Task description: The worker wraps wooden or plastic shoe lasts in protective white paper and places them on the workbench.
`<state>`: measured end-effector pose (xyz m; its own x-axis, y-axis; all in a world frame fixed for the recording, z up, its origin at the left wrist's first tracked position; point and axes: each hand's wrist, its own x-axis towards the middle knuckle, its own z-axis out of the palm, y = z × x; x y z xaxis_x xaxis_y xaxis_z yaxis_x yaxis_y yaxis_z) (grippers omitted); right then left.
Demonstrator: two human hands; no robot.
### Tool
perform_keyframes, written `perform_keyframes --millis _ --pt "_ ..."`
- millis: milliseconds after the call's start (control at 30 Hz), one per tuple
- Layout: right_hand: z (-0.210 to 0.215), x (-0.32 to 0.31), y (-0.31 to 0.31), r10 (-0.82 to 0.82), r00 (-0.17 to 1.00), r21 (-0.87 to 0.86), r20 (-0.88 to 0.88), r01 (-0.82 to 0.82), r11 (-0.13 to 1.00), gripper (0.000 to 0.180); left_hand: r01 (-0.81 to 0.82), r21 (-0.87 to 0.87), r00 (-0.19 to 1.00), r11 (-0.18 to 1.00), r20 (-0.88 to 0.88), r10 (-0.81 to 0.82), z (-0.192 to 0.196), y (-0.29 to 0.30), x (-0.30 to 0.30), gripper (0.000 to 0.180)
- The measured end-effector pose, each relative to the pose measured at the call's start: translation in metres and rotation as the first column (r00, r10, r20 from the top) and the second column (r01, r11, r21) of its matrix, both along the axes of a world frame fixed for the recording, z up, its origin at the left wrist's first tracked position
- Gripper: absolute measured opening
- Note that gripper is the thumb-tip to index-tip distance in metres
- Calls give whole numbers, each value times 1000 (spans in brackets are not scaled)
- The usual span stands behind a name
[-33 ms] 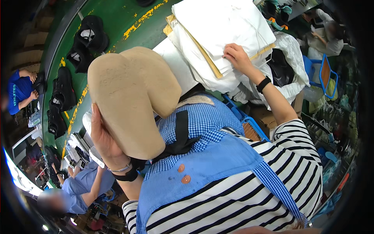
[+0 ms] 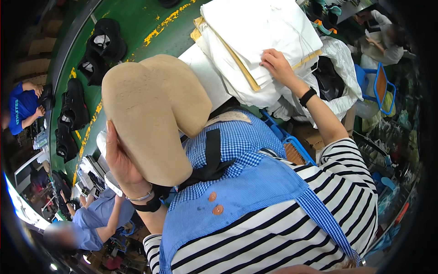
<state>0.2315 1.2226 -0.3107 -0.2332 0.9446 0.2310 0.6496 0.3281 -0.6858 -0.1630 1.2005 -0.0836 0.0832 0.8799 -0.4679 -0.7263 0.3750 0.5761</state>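
A large beige moulded form (image 2: 141,100), like mannequin hips with two short thighs, stands tilted before my chest. Faint dark marks speckle its top. Around its left side my left hand (image 2: 121,160) is closed, thumb in front and the other fingers hidden behind it. Some white material (image 2: 101,142) shows beside that hand. At the upper right, my right hand (image 2: 276,66) rests on a stack of white sheets (image 2: 255,34), its fingers bent and pressed together. Whether they pinch the top sheet is hidden. Yellowish layers show along the stack's edges.
Black shoes (image 2: 75,105) stand on the green table (image 2: 137,27) marked with yellow lines. Right of the stack lies a white plastic bag (image 2: 344,59) around something black. A blue chair (image 2: 381,89) stands farther right. Co-workers, one in a blue shirt (image 2: 23,107), sit at the left.
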Motion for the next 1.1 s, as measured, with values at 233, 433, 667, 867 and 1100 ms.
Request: perform_keyframes --millis 233,433,667,867,1100 --pt "10 3 33 -58 998 -193 16 60 979 16 -30 -4 999 1000 -39 30 5 2 3 30" --pt "11 12 11 177 977 -52 116 -172 984 25 -62 3 998 998 -4 62 -2 -6 1 30" --pt "-6 17 9 57 997 -46 -59 -60 997 12 -25 92 994 995 108 15 -11 -7 -6 38" --pt "10 21 13 -124 976 -451 -177 32 892 10 70 251 991 965 -132 -37 13 5 18 37" --pt "29 18 22 -160 972 -386 -173 83 919 14 462 104 822 881 -422 -381 36 32 92 44"
